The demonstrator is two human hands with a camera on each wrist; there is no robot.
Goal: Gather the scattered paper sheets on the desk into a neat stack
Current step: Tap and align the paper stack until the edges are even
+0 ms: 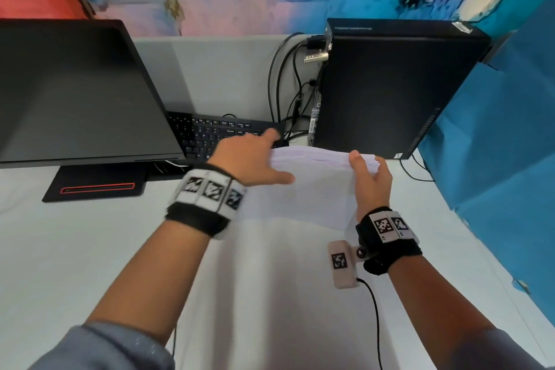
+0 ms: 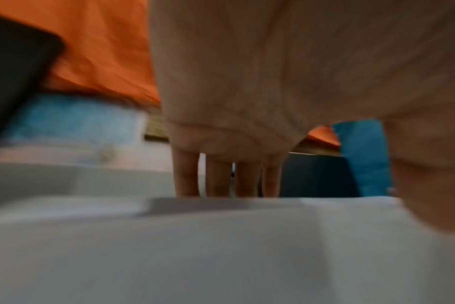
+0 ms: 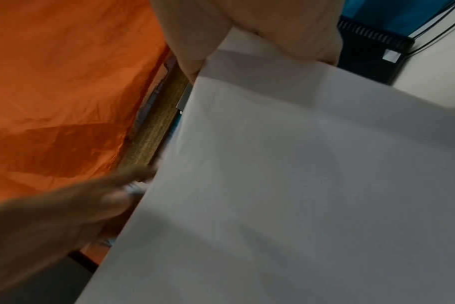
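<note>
A stack of white paper sheets (image 1: 315, 189) lies on the white desk (image 1: 75, 255), its far edge lifted and fanned slightly. My right hand (image 1: 371, 177) pinches the stack's right edge, thumb on top and fingers beneath; the right wrist view shows the paper stack (image 3: 299, 185) running between that thumb and my right hand's palm (image 3: 260, 26). My left hand (image 1: 255, 159) sits at the far left corner with straight fingers (image 2: 218, 179) reaching down past the edge of the paper stack (image 2: 247, 236) and the thumb lying on top. My blurred left hand (image 3: 65, 216) touches the sheets' left side.
A black monitor (image 1: 75, 90) on its base (image 1: 96, 186) stands at the left, with a black keyboard (image 1: 216, 132) behind my left hand. A black computer tower (image 1: 384, 84) with cables (image 1: 285, 84) stands just beyond the stack. Blue sheeting (image 1: 495, 144) bounds the right.
</note>
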